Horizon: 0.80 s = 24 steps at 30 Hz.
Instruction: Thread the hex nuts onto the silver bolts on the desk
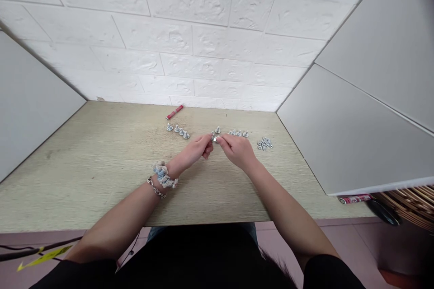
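In the head view, my left hand (200, 145) and my right hand (237, 149) meet over the middle of the table, fingertips pinched together. A small silver bolt (214, 138) shows between them, both hands closed on it; the fingers hide much of it, and I cannot tell whether a nut is on it. Just behind stands a single bolt (218, 130) on its broad round head, threaded end up. Several like bolts (181, 132) stand in a slanting row to the left. More bolts (239, 133) line up behind my right hand, partly covered by it.
A loose cluster of small silver nuts (265, 143) lies right of my right hand. Near the white brick wall (210, 67) rests a red tube-shaped packet (174, 112). White panels (359, 131) bound the table (111, 167) left and right. A similar red packet (354, 199) is at the right edge.
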Available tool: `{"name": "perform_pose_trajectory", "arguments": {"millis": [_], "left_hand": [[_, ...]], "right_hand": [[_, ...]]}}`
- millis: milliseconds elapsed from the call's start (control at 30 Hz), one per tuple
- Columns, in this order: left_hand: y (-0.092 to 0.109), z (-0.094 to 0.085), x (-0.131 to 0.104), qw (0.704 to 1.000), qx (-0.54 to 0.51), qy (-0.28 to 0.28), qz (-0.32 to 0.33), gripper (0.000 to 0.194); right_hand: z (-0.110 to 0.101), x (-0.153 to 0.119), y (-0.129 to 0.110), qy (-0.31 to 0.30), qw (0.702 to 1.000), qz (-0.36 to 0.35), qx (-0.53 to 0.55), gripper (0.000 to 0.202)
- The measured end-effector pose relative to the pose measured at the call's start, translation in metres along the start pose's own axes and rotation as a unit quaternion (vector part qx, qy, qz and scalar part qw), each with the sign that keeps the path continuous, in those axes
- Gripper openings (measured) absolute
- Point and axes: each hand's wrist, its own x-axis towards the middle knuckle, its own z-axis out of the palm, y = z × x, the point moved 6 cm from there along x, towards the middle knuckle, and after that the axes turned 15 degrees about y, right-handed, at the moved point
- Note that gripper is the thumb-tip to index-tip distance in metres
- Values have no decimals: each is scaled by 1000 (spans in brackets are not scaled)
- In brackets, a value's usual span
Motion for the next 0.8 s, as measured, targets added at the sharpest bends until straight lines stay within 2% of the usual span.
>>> {"name": "perform_pose_trajectory", "arguments": {"millis": [100,200,333,600,800], "left_hand": [[-1,-1,0,1000,-2,3,1,38],[-1,-2,0,1000,-13,5,0,38],[-1,0,0,1000,-15,-6,6,38],[-1,-1,0,1000,-9,3,5,37],[1,-1,0,1000,-8,4,8,36]], "right_hand": [[-3,0,-1,18,999,9,26,26],[-3,-1,-5,28,999,-19,28,26],[1,-1,-6,16,999,-41,13,22],[-1,0,-4,-2,1000,0,30,28],[1,-1,-7,9,999,-38,22,22]]}}
